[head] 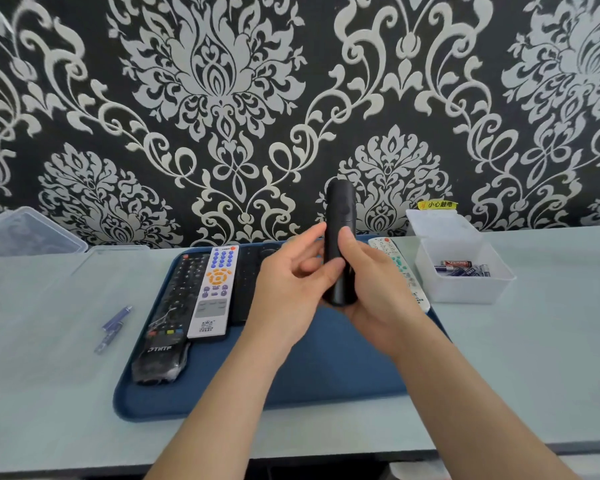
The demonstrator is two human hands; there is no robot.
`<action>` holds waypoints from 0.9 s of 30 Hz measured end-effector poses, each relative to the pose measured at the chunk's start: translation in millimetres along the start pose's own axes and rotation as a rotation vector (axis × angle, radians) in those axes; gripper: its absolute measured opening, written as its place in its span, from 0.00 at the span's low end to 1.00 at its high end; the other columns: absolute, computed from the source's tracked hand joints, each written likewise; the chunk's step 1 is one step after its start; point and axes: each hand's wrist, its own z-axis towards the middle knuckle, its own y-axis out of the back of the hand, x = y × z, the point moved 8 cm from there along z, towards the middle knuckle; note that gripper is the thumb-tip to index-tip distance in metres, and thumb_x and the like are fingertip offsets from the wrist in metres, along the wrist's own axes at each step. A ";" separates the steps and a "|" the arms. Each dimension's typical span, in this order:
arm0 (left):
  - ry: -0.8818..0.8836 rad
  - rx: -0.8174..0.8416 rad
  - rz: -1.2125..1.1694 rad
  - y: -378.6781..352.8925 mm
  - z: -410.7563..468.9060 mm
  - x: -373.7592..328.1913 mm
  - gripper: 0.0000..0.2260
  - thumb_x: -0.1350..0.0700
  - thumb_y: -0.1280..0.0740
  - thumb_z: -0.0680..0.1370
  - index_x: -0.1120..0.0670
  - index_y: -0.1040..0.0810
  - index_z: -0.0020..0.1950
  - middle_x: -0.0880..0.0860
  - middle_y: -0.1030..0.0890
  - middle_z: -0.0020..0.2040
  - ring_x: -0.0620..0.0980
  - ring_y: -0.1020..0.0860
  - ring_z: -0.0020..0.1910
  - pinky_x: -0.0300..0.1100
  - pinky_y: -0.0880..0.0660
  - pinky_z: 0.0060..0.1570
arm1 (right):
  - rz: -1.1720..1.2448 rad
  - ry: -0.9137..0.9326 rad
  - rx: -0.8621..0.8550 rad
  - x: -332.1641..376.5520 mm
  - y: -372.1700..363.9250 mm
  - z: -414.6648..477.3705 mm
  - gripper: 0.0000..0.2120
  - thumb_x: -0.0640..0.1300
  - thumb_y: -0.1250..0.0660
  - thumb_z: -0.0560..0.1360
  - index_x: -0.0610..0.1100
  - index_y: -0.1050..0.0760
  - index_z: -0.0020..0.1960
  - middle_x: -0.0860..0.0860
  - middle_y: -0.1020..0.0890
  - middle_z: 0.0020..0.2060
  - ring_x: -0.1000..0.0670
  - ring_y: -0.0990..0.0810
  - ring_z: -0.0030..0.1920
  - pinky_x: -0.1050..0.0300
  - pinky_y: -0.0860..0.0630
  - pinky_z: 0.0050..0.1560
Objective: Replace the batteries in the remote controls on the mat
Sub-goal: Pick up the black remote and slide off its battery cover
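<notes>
A clear box [465, 289] at the right of the surface [534, 341] held several batteries [461, 269]. One had a red label, its print too blurred to read. Another clear box [32, 237] stood far left, contents unclear. A yellow sticker [439, 204] on the wall read "小心触电". The leftmost remote [163, 317] on the blue mat [291, 375] read "THTF". The left hand [288, 289] and the right hand [374, 296] curled round a black remote [340, 209], held upright above the mat.
</notes>
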 end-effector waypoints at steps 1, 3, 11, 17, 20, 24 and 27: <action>0.002 0.015 -0.021 -1.4 0.7 -0.3 0.22 0.65 0.30 0.75 0.45 0.25 0.64 0.39 0.16 0.51 0.36 0.19 0.49 0.27 0.27 0.44 | 0.016 -0.001 0.004 -0.1 1.2 1.3 0.19 0.51 0.43 0.83 0.38 0.21 0.54 0.43 0.15 0.41 0.46 0.15 0.45 0.50 0.17 0.44; -0.004 0.030 -0.038 -1.6 2.3 0.1 0.24 0.68 0.31 0.74 0.47 0.26 0.65 0.37 0.17 0.50 0.36 0.20 0.52 0.27 0.26 0.49 | 0.045 -0.002 0.009 0.1 2.2 1.4 0.17 0.49 0.42 0.83 0.36 0.23 0.57 0.41 0.16 0.43 0.44 0.15 0.46 0.52 0.18 0.40; -0.062 0.034 0.038 3.9 2.0 -4.3 0.28 0.71 0.31 0.73 0.47 0.29 0.66 0.40 0.21 0.59 0.42 0.20 0.54 0.41 0.22 0.52 | 0.036 0.044 0.053 6.1 -1.0 -1.6 0.12 0.43 0.40 0.82 0.38 0.23 0.60 0.37 0.15 0.47 0.40 0.16 0.44 0.50 0.18 0.42; -0.087 0.063 0.120 5.8 1.6 -5.5 0.30 0.67 0.28 0.72 0.48 0.33 0.69 0.41 0.24 0.64 0.41 0.22 0.56 0.43 0.21 0.52 | -0.025 0.038 0.078 7.1 -7.5 -4.2 0.12 0.45 0.40 0.83 0.41 0.22 0.60 0.39 0.15 0.49 0.41 0.15 0.44 0.51 0.19 0.43; 0.012 0.011 0.048 -3.1 -0.7 4.9 0.33 0.54 0.23 0.68 0.43 0.34 0.69 0.43 0.24 0.64 0.40 0.22 0.57 0.38 0.23 0.50 | -0.024 0.047 0.006 14.6 -4.2 -4.3 0.20 0.58 0.44 0.82 0.49 0.17 0.48 0.45 0.16 0.37 0.49 0.20 0.34 0.57 0.22 0.34; 0.264 -0.123 -0.024 -9.5 -8.8 23.8 0.16 0.47 0.28 0.73 0.51 0.27 0.55 0.52 0.18 0.46 0.46 0.18 0.36 0.42 0.21 0.33 | 0.053 0.149 -0.079 26.8 1.3 -2.8 0.19 0.57 0.45 0.82 0.46 0.21 0.57 0.47 0.16 0.41 0.49 0.18 0.38 0.53 0.20 0.38; 0.372 -0.042 -0.032 -12.3 -8.9 30.3 0.19 0.41 0.34 0.76 0.56 0.27 0.52 0.56 0.16 0.40 0.54 0.17 0.31 0.40 0.24 0.28 | 0.013 0.148 -0.111 24.4 4.2 -2.8 0.15 0.51 0.44 0.83 0.44 0.21 0.53 0.49 0.14 0.47 0.52 0.15 0.49 0.53 0.19 0.40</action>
